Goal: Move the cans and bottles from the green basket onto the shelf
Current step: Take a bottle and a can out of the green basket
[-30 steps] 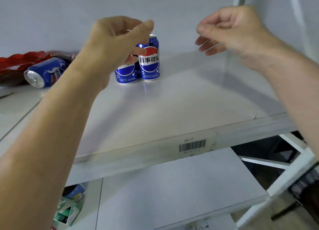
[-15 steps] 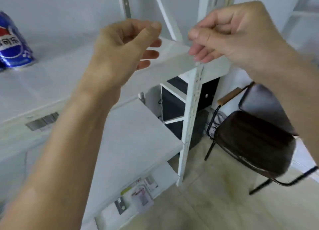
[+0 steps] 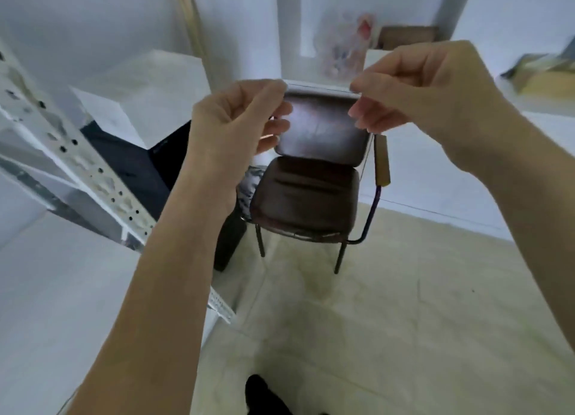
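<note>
No can, bottle or green basket shows in the head view. My left hand (image 3: 236, 125) and my right hand (image 3: 426, 94) are both raised in front of me, close together, fingers loosely curled and holding nothing. The white shelf (image 3: 46, 290) lies at the lower left, below my left forearm, and its perforated upright post (image 3: 77, 165) slants across the left side.
A dark brown chair (image 3: 308, 196) on thin metal legs stands straight ahead on the pale tiled floor (image 3: 404, 321). A black cabinet (image 3: 133, 165) sits behind the shelf post. White ledges with blurred items run along the back right wall. A dark shoe (image 3: 264, 396) shows at the bottom.
The view has swung right, away from the shelf with the blue cans, which have left the frame. Both empty hands stayed raised and drew closer together; the chair is now centred.
</note>
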